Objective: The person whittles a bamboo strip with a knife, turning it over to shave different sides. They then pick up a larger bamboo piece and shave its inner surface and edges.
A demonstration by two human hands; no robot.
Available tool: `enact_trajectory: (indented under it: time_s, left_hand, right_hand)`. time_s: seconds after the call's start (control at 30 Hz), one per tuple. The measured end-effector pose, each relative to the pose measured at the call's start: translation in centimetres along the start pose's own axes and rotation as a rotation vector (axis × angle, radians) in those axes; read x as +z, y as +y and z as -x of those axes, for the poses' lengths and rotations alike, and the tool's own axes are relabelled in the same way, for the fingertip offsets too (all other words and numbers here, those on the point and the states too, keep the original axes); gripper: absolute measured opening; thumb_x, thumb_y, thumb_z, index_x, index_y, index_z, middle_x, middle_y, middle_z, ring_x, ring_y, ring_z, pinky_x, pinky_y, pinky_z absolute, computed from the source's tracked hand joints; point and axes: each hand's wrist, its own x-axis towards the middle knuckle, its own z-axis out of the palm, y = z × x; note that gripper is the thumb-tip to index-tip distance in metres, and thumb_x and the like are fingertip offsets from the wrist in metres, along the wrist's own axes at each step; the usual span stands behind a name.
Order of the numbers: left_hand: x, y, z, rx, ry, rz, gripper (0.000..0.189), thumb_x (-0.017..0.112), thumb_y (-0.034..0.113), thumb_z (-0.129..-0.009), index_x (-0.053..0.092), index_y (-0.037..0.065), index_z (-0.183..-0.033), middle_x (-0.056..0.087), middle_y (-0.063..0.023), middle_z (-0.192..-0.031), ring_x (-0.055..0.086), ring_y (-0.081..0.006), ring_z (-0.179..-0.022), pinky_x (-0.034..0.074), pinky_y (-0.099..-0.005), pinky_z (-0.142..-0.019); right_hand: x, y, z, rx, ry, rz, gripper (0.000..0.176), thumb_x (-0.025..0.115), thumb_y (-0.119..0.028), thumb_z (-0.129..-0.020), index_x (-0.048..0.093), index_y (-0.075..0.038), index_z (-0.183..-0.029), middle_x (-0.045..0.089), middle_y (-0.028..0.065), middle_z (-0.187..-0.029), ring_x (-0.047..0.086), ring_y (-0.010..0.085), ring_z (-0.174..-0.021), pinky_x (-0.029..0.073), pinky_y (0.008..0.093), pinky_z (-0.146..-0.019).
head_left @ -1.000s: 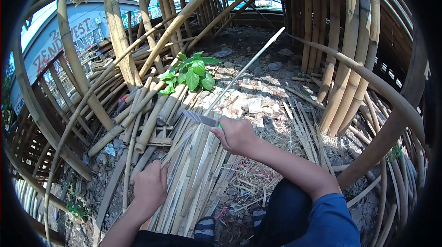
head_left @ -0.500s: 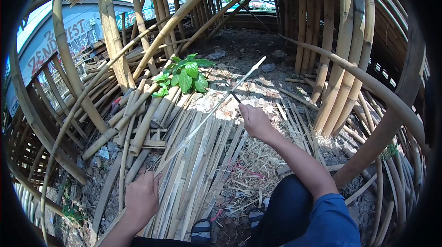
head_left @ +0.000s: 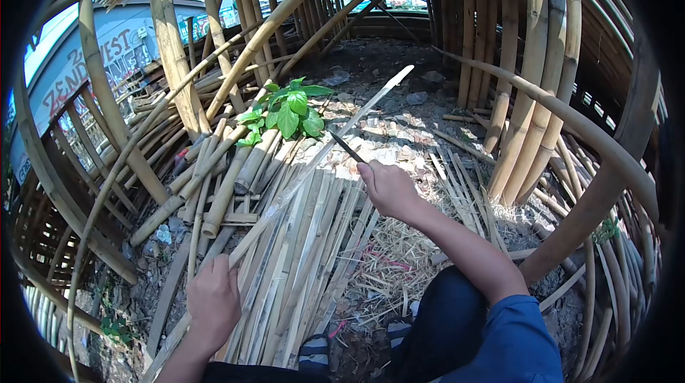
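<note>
My left hand (head_left: 214,299) is closed around the near end of a long, thin bamboo strip (head_left: 372,101). From there the strip slants up and away to the right, its pale far tip over the sunlit ground. My right hand (head_left: 389,189) grips a knife (head_left: 347,147) whose dark, narrow blade points up and left, its tip right by the strip's edge. The knife's handle is hidden inside the fist. Below the strip, many split bamboo slats (head_left: 300,254) lie side by side on the ground, running away from my feet.
Pale shavings (head_left: 392,254) cover the ground right of the slats. A leafy green plant (head_left: 289,113) grows beside stacked bamboo poles (head_left: 235,183). Upright bamboo posts (head_left: 531,98) stand at right, with a long curved pole (head_left: 564,118) crossing in front. My sandalled feet (head_left: 314,354) are at the bottom.
The strip's far tip has risen and a broader face of it shows. My right hand has shifted slightly left and down with the knife. My left hand has moved slightly up and left.
</note>
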Motion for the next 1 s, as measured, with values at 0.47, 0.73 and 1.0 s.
enact_trajectory:
  time_s: [0.47,0.73,1.0]
  left_hand:
    - [0.2,-0.1,-0.5,0.083,0.143,-0.044,0.029,0.068,0.004,-0.076,0.056,-0.001,-0.103,0.056,-0.0161,-0.084,0.058,-0.0373,-0.078,0.046,-0.0461,-0.066]
    - [-0.3,0.1,-0.1,0.069,0.114,-0.083,0.029,0.068,0.002,-0.073,0.056,0.000,-0.100,0.056,-0.0161,-0.084,0.059,-0.0372,-0.079,0.045,-0.0463,-0.066]
    - [0.0,1.0,-0.3,0.018,0.000,0.010,0.025,0.068,0.004,-0.078,0.056,0.001,-0.099,0.058,-0.0178,-0.086,0.060,-0.0389,-0.079,0.045,-0.0479,-0.067]
  right_hand:
    - [0.8,-4.1,1.8,-0.296,0.029,-0.040,0.050,0.041,-0.041,-0.104,0.056,-0.002,-0.076,0.061,0.0192,-0.059,0.063,0.0409,-0.055,0.051,0.0502,-0.052]
    - [1.4,-0.7,1.0,-0.122,0.016,-0.078,0.050,0.037,-0.039,-0.105,0.058,0.000,-0.083,0.062,0.0227,-0.063,0.064,0.0440,-0.061,0.052,0.0518,-0.058]
    - [2.1,-4.2,2.8,-0.363,0.002,-0.021,0.046,0.046,-0.041,-0.102,0.056,-0.003,-0.079,0.061,0.0168,-0.058,0.063,0.0381,-0.052,0.051,0.0482,-0.050]
